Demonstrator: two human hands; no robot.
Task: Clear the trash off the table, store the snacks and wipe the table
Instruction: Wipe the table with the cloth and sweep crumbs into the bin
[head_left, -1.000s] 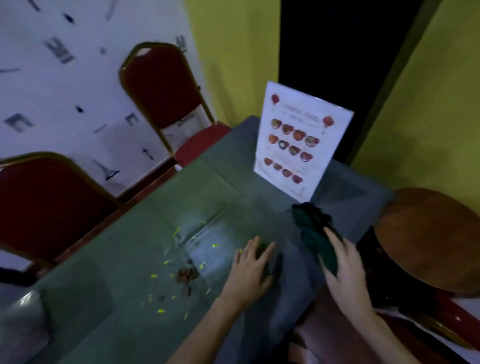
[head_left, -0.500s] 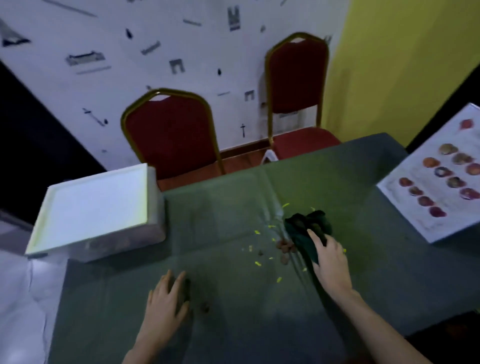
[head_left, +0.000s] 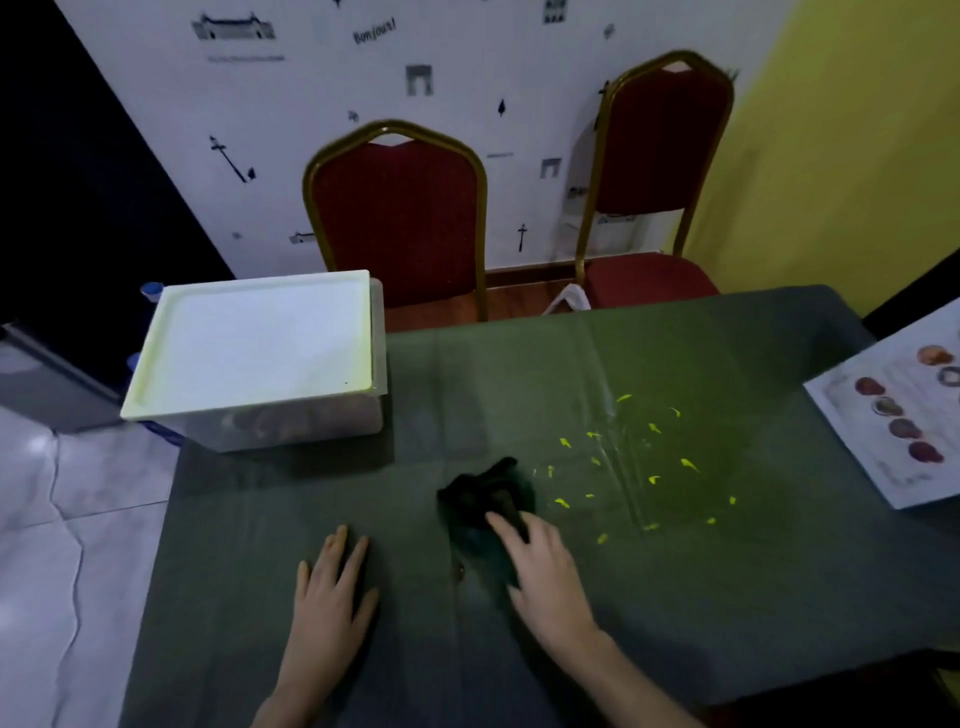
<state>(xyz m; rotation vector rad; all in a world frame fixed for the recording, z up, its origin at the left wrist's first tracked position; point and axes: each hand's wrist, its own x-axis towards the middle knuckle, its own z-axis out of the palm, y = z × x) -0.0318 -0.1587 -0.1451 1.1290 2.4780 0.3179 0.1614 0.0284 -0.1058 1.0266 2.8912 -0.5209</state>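
A dark green cloth (head_left: 480, 499) lies bunched on the green tablecloth (head_left: 519, 364) near the middle of the table. My right hand (head_left: 548, 574) presses down on the cloth's near side, fingers over it. Flat on the tablecloth to the left rests my left hand (head_left: 332, 592), fingers spread and holding nothing. Several small yellow scraps (head_left: 623, 467) are scattered to the right of the cloth. A small brown crumb (head_left: 460, 570) sits just below the cloth. A clear storage box with a white lid (head_left: 260, 348) stands at the table's far left corner.
A printed menu card (head_left: 898, 410) lies at the table's right edge. Two red chairs with gold frames (head_left: 400, 218) (head_left: 660, 171) stand behind the table against the wall. White floor tiles (head_left: 62, 519) show to the left.
My right hand has dragged the cloth leftward, past the yellow scraps and over the brown crumbs. The view has swung left, bringing the box fully into sight.
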